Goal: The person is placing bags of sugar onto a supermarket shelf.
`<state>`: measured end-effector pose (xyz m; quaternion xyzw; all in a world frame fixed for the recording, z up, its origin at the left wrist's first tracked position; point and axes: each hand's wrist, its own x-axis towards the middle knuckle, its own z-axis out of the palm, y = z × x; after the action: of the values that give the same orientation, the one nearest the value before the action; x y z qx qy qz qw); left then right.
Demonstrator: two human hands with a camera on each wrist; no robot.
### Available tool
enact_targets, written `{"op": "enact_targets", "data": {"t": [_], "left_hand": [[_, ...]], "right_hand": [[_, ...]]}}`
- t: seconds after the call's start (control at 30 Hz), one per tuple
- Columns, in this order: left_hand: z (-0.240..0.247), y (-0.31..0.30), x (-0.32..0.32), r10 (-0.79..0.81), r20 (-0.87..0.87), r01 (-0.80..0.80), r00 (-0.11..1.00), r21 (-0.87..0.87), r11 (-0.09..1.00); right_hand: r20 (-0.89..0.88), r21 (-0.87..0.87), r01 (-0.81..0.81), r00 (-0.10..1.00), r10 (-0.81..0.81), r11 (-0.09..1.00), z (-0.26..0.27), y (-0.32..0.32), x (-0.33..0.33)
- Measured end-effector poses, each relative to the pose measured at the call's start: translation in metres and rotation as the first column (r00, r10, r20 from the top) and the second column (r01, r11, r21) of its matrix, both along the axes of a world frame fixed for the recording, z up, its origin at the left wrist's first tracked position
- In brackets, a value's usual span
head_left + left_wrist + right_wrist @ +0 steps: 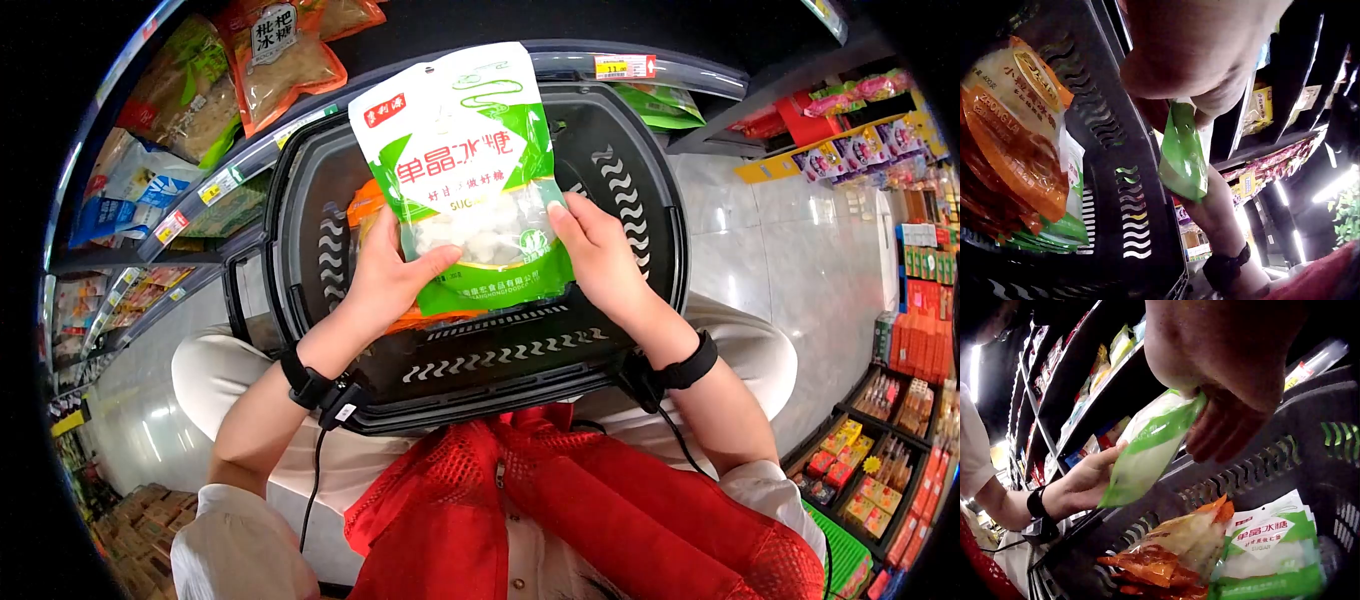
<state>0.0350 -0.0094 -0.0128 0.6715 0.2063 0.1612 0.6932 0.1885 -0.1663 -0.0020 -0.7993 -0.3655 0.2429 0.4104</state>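
A green and white pouch of rock sugar (470, 150) is held up over the black shopping basket (480, 350), its printed front facing the head camera. My left hand (385, 275) grips its lower left side, thumb across the front. At the lower right edge, my right hand (605, 260) pinches it, thumb in front and fingers behind. White lumps show through the pouch's clear window. Below in the basket lie orange packets (1172, 544) beside several similar green and white pouches (1266, 550), best seen in the right wrist view.
The basket stands between the person's bent legs. Shelves with bagged goods (290, 60) and price tags (625, 67) run along the back and left. At right are hanging packets (865, 148) and a display of boxed goods (870, 470). A red garment (590, 490) hangs near the basket's front edge.
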Motion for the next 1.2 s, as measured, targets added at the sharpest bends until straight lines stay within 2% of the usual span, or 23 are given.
{"op": "enact_targets", "data": {"t": [0.07, 0.1, 0.17, 0.2, 0.27, 0.3, 0.33, 0.4, 0.47, 0.57, 0.63, 0.67, 0.73, 0.77, 0.8, 0.83, 0.87, 0.93, 1.0, 1.07, 1.13, 1.17, 1.2], "left_hand": [[-0.005, 0.000, -0.003, 0.016, -0.013, -0.016, 1.000, 0.052, 0.999], [-0.006, -0.001, -0.005, -0.007, -0.057, 0.012, 0.998, 0.095, 0.995], [-0.006, -0.006, -0.008, -0.051, -0.116, 0.077, 0.992, 0.231, 0.970], [-0.006, -0.008, -0.009, -0.049, -0.116, 0.075, 0.992, 0.232, 0.970], [-0.007, -0.011, -0.010, -0.102, -0.118, 0.123, 0.988, 0.184, 0.975], [-0.009, -0.009, -0.009, -0.118, -0.121, 0.122, 0.986, 0.030, 0.992], [-0.009, -0.008, -0.009, -0.117, -0.120, 0.121, 0.986, 0.031, 0.992], [-0.004, -0.008, -0.007, -0.114, -0.149, 0.056, 0.982, -0.348, 0.936], [-0.006, -0.009, -0.007, -0.071, -0.145, 0.020, 0.987, -0.327, 0.945], [-0.008, -0.002, -0.009, -0.060, -0.137, 0.031, 0.989, -0.207, 0.978], [0.006, 0.001, -0.009, -0.105, -0.238, 0.153, 0.966, 0.191, 0.970], [0.006, 0.001, -0.009, -0.110, -0.238, 0.157, 0.965, 0.192, 0.969], [0.007, 0.000, -0.010, -0.088, -0.189, 0.143, 0.978, 0.302, 0.943], [0.006, 0.000, -0.008, -0.089, -0.190, 0.144, 0.978, 0.303, 0.942], [0.003, -0.002, -0.004, -0.044, -0.078, 0.051, 0.996, 0.096, 0.994], [0.000, -0.002, -0.002, 0.029, 0.024, -0.026, 0.999, -0.124, 0.992], [-0.002, 0.000, -0.002, 0.033, 0.023, -0.030, 0.999, -0.123, 0.992], [-0.004, 0.004, -0.004, -0.002, -0.121, -0.016, 0.993, -0.152, 0.988], [-0.003, 0.004, -0.004, -0.019, -0.126, -0.007, 0.992, -0.204, 0.979], [-0.003, 0.001, -0.004, -0.029, -0.193, -0.029, 0.981, -0.290, 0.956], [-0.008, 0.003, -0.002, -0.058, -0.167, 0.018, 0.984, -0.234, 0.972], [-0.010, 0.005, -0.002, -0.093, -0.144, 0.067, 0.985, -0.179, 0.982], [0.001, 0.007, -0.002, -0.123, -0.261, 0.026, 0.957, -0.344, 0.939]], "right_hand": [[-0.390, 0.199, 0.075, 0.921, 0.009, 0.977, -0.011, 0.006, -0.002], [-0.388, 0.199, 0.074, 0.921, 0.009, 0.977, -0.008, 0.010, -0.004], [-0.694, 0.204, 0.240, 0.720, -0.033, 0.949, 0.001, 0.015, -0.007], [-0.693, 0.205, 0.238, 0.720, -0.031, 0.949, 0.003, 0.016, -0.007], [-0.780, 0.128, 0.330, 0.616, -0.111, 0.935, 0.004, 0.019, -0.007], [-0.794, 0.142, 0.307, 0.603, -0.077, 0.941, 0.000, 0.018, -0.005], [-0.794, 0.144, 0.306, 0.603, -0.075, 0.941, -0.003, 0.017, -0.005], [-0.848, 0.130, 0.368, 0.522, -0.089, 0.920, -0.003, 0.017, -0.005], [-0.837, 0.122, 0.361, 0.538, -0.099, 0.925, 0.003, 0.020, -0.005], [-0.872, 0.111, 0.380, 0.481, -0.094, 0.918, 0.000, 0.022, -0.002], [-0.933, 0.095, 0.383, 0.356, -0.052, 0.919, -0.007, 0.022, 0.000], [-0.933, 0.095, 0.387, 0.356, -0.054, 0.917, -0.009, 0.022, -0.001], [-0.900, 0.141, 0.361, 0.435, -0.033, 0.922, -0.009, 0.024, -0.005], [-0.906, 0.112, 0.395, 0.417, -0.070, 0.912, -0.005, 0.023, -0.007], [-0.907, 0.112, 0.395, 0.416, -0.069, 0.912, -0.003, 0.023, -0.009], [-0.890, 0.121, 0.375, 0.450, -0.066, 0.919, -0.001, 0.024, -0.011], [-0.873, 0.129, 0.354, 0.483, -0.063, 0.926, -0.001, 0.024, -0.013], [-0.876, 0.121, 0.345, 0.479, -0.063, 0.931, -0.003, 0.025, -0.015], [-0.830, 0.188, 0.226, 0.557, 0.031, 0.956, -0.006, 0.023, -0.014], [-0.817, 0.212, 0.209, 0.574, 0.056, 0.955, -0.010, 0.023, -0.009], [-0.802, 0.097, 0.233, 0.594, -0.062, 0.968, -0.008, 0.023, -0.004], [-0.816, 0.104, 0.278, 0.573, -0.078, 0.955, -0.008, 0.021, 0.001], [-0.815, 0.094, 0.307, 0.570, -0.103, 0.947, -0.006, 0.020, 0.008]]}}
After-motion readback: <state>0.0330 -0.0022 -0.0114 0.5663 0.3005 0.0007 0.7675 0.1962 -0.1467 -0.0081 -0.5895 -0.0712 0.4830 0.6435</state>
